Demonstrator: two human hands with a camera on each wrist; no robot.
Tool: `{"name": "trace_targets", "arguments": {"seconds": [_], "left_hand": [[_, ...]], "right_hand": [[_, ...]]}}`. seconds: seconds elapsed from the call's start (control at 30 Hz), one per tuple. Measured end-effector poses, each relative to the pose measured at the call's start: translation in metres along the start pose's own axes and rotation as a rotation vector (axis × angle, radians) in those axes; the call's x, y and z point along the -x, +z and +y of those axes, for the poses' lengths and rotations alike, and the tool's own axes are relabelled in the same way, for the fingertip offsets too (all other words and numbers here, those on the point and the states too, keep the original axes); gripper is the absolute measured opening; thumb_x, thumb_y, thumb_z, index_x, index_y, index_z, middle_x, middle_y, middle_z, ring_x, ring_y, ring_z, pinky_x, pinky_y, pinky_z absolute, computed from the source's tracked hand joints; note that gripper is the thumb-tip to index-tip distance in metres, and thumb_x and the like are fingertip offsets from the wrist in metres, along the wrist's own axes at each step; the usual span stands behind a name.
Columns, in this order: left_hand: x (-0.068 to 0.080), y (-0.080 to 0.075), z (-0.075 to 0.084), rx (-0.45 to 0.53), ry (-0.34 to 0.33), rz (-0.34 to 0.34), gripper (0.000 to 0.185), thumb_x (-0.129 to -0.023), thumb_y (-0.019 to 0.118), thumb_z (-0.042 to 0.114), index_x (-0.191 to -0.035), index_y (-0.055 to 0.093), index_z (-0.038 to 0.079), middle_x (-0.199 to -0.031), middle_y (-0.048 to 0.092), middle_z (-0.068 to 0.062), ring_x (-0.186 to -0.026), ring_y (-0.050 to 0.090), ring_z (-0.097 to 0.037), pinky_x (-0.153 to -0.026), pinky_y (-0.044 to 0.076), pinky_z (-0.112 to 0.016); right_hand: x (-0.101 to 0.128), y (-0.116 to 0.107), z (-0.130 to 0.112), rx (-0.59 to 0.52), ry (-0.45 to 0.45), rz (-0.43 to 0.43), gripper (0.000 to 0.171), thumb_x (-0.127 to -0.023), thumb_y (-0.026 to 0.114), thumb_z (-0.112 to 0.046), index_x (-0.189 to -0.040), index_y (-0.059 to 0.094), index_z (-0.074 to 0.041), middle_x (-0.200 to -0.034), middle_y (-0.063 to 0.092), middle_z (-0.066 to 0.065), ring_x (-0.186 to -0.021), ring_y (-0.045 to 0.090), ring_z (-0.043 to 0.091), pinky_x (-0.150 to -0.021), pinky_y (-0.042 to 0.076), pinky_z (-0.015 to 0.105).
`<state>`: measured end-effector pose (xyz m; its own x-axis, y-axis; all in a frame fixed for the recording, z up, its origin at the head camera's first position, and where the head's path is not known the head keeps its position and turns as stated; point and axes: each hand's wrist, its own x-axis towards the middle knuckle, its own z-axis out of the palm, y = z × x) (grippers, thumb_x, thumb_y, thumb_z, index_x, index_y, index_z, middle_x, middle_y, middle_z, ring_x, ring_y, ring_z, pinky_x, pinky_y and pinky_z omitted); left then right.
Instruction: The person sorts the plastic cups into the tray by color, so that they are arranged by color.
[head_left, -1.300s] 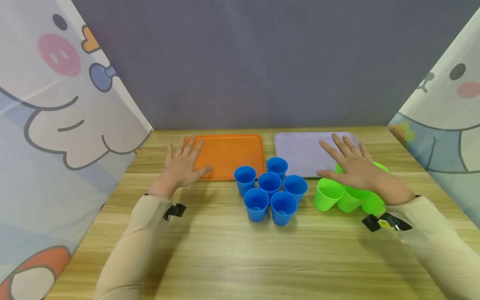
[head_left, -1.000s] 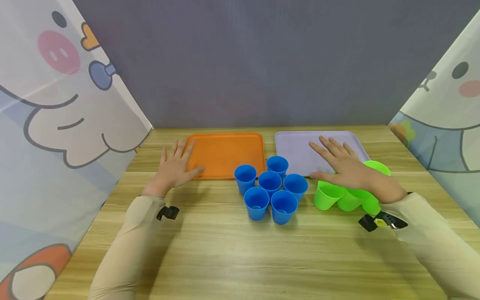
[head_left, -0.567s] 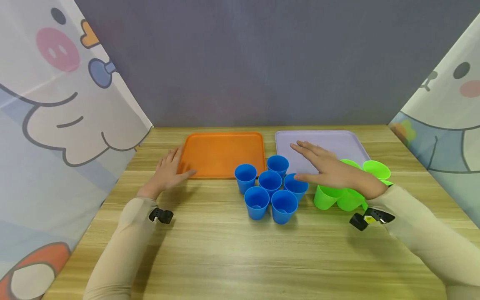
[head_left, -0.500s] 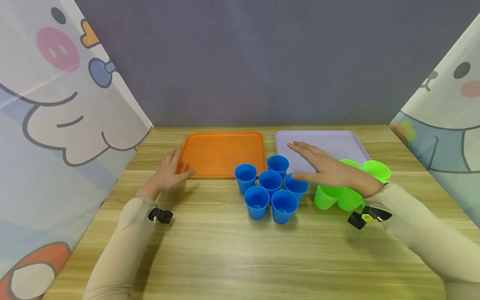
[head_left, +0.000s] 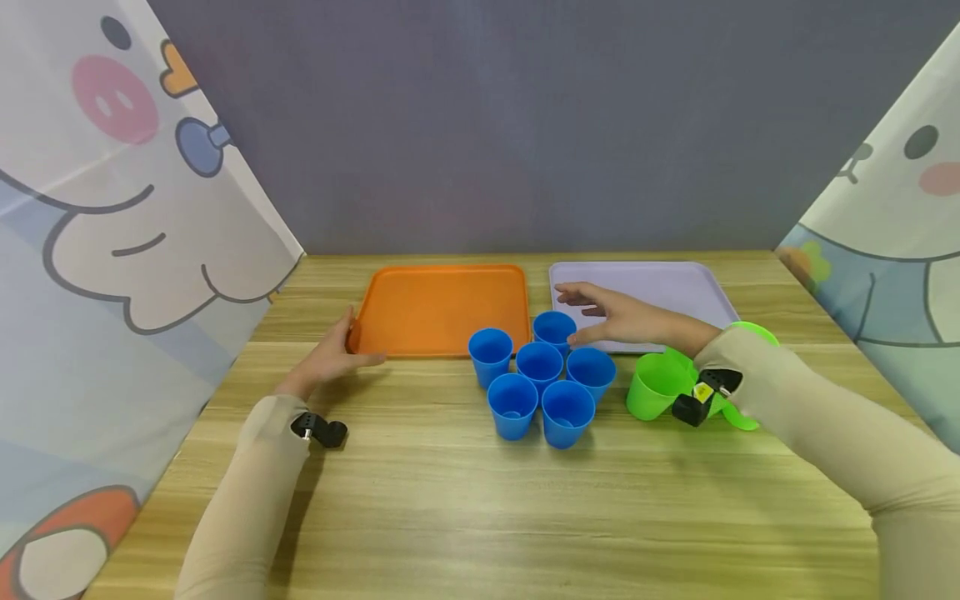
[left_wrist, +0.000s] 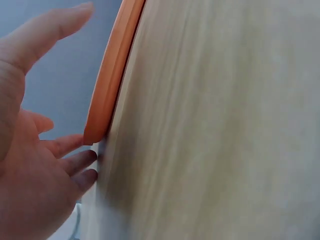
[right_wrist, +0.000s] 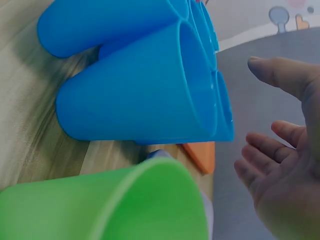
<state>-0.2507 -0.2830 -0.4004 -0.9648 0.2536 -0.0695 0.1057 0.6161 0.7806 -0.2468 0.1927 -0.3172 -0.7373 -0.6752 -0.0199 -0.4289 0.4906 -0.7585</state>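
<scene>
Several blue cups [head_left: 540,379] stand upright in a tight cluster on the wooden table [head_left: 465,500]. My right hand [head_left: 592,315] hovers open over the near left part of the lilac tray [head_left: 675,279], just above the farthest blue cup [head_left: 555,327], holding nothing. A few green cups [head_left: 655,385] stand to the right, partly hidden by my right forearm. My left hand [head_left: 341,350] lies open on the table against the near left corner of the orange tray [head_left: 442,304]. The right wrist view shows the blue cups [right_wrist: 150,100], a green cup [right_wrist: 115,205] and my right hand [right_wrist: 285,165] with spread fingers.
Cartoon-printed curtains [head_left: 112,250] close in the left and right sides, and a grey wall [head_left: 525,125] stands behind the trays. Both trays hold nothing. In the left wrist view the orange tray's rim [left_wrist: 112,75] runs beside my left hand's fingers [left_wrist: 70,165].
My right hand has swept left from above the green cups to above the blue cups. My left hand has slid left off the orange tray to its near left corner.
</scene>
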Motion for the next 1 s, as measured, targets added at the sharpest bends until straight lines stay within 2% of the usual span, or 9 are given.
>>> {"name": "trace_targets", "arguments": {"seconds": [0.1,0.33,0.43,0.53,0.8,1.0], "left_hand": [[-0.001,0.0,-0.002,0.094,0.021,-0.01,0.125,-0.081,0.083,0.013,-0.154,-0.018,0.0,-0.154,0.024,-0.032,-0.137,0.035,-0.046,-0.114,0.027,-0.057],[-0.003,-0.002,-0.016,0.228,0.014,0.005,0.124,-0.079,0.081,0.001,-0.156,-0.016,0.002,-0.161,0.009,-0.03,-0.145,0.018,-0.046,-0.118,0.017,-0.057],[-0.003,-0.002,-0.022,0.329,0.001,0.011,0.124,-0.079,0.08,-0.004,-0.157,-0.016,0.006,-0.163,0.007,-0.025,-0.148,0.013,-0.041,-0.119,0.015,-0.055],[-0.003,-0.004,-0.026,0.381,0.0,0.015,0.122,-0.08,0.078,-0.005,-0.157,-0.015,0.007,-0.164,0.005,-0.022,-0.149,0.01,-0.038,-0.12,0.011,-0.053],[-0.005,-0.007,-0.032,0.411,0.037,0.022,0.109,-0.086,0.069,-0.011,-0.156,-0.013,0.001,-0.162,0.009,-0.026,-0.149,0.011,-0.039,-0.12,0.011,-0.053],[-0.005,-0.006,-0.032,0.428,0.032,0.014,0.107,-0.086,0.067,-0.012,-0.157,-0.012,0.001,-0.163,0.007,-0.025,-0.149,0.01,-0.037,-0.12,0.01,-0.052]], "right_hand": [[-0.007,0.0,0.005,-0.078,0.034,-0.005,0.078,-0.088,0.072,-0.004,-0.151,0.028,0.007,-0.149,0.036,0.03,-0.138,0.034,0.046,-0.114,0.026,0.06],[-0.02,0.0,0.016,-0.205,0.069,-0.065,0.079,-0.083,0.072,0.004,-0.149,0.03,0.01,-0.149,0.036,0.031,-0.137,0.035,0.046,-0.114,0.025,0.061],[-0.023,-0.001,0.018,-0.23,0.094,-0.101,0.081,-0.082,0.071,0.007,-0.15,0.028,0.01,-0.151,0.033,0.032,-0.138,0.034,0.046,-0.114,0.026,0.06],[-0.026,-0.003,0.018,-0.239,0.114,-0.128,0.081,-0.08,0.071,0.007,-0.15,0.029,0.01,-0.152,0.033,0.031,-0.138,0.034,0.046,-0.115,0.025,0.06],[-0.031,-0.004,0.015,-0.199,0.112,-0.158,0.073,-0.08,0.074,0.003,-0.145,0.04,0.009,-0.148,0.043,0.026,-0.137,0.037,0.044,-0.114,0.027,0.06],[-0.034,-0.001,0.018,-0.186,0.135,-0.153,0.07,-0.08,0.075,0.002,-0.142,0.044,0.01,-0.146,0.046,0.025,-0.135,0.04,0.042,-0.112,0.032,0.059]]}}
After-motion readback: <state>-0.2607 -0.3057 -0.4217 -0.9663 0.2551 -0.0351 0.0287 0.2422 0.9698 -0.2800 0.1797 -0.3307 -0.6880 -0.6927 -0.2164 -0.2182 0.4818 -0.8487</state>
